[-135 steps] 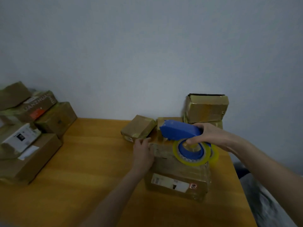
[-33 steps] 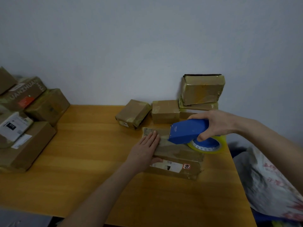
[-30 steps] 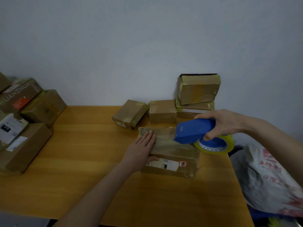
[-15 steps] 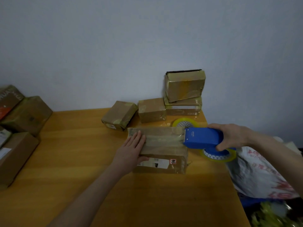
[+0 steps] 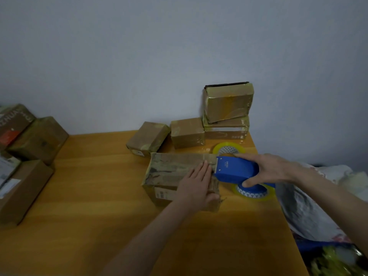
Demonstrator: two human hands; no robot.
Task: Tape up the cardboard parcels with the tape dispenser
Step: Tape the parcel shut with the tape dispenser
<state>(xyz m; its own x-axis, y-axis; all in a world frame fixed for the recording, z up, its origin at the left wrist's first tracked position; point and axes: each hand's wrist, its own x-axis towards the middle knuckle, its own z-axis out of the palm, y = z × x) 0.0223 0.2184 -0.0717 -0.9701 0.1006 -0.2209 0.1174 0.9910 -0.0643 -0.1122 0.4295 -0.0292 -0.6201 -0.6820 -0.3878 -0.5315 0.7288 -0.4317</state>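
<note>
**Taping the long parcel: dispenser at its right end**

Item 1, parcel point(image 5: 175, 172). It lay on the table point(image 5: 89, 196) right of centre, with its long axis running left to right across your view. A strip of tape ran along its top, and a label showed on the front face.

Item 2, left hand point(image 5: 197, 186). You had it flat on the right part of the parcel's top. The fingers were straight and together, pressing down, with the tips just beside the dispenser's mouth.

Item 3, tape dispenser point(image 5: 237, 169). It was blue and sat at the parcel's right end, directly right of your left hand. Its mouth pointed left at the box, and its long axis lay nearly in line with the parcel's. The roll point(image 5: 253, 191) hung below it, clear of the box end.

Item 4, right hand point(image 5: 266, 169). It was wrapped over the dispenser's body, fingers on top and thumb underneath, clamped firmly. This was the hand nearer the tool.

Judgement: the strip looked run out to the right edge. The next move would probably take the dispenser down over that end or tear the tape there, while your left hand pinned the strip.

Other stock: a spare roll point(image 5: 228, 149) behind the dispenser, small boxes point(image 5: 188, 132) along the wall, a pile of boxes point(image 5: 29, 156) far left, and a plastic bag point(image 5: 304, 208) off the table's right edge.
</note>
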